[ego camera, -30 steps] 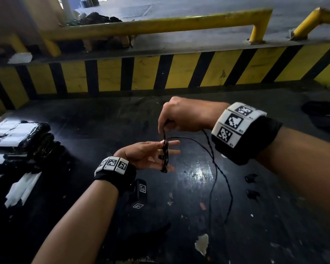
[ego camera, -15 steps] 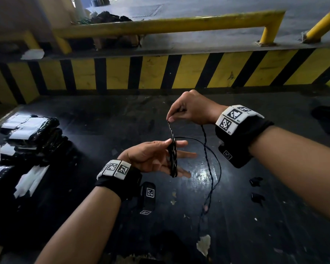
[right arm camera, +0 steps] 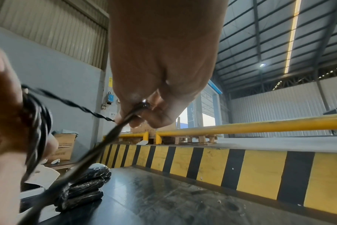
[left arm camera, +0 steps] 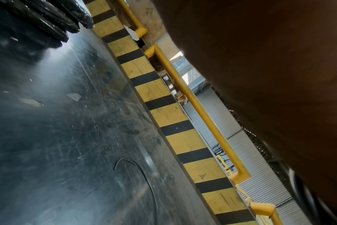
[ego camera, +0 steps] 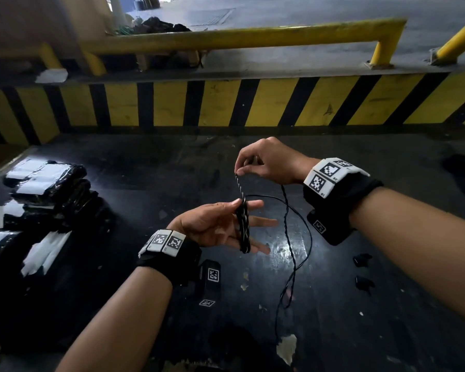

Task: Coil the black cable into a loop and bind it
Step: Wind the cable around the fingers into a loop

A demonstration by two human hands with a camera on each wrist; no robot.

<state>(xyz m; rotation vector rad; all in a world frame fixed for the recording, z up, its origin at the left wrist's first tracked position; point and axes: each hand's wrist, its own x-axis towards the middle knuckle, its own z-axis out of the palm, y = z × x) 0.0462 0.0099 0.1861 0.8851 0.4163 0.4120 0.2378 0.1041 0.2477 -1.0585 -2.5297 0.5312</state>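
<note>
Left hand low centre over table, cable coils wound round its fingers. Right hand above and right of it, strand running up to it. Slack hangs right of coils onto table. Packs stacked far left; barrier behind table, rail beyond.

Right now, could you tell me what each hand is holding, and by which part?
The right hand pinches the black cable just above its coils. The left hand, fingers straight, carries those coils wrapped around them.
</note>
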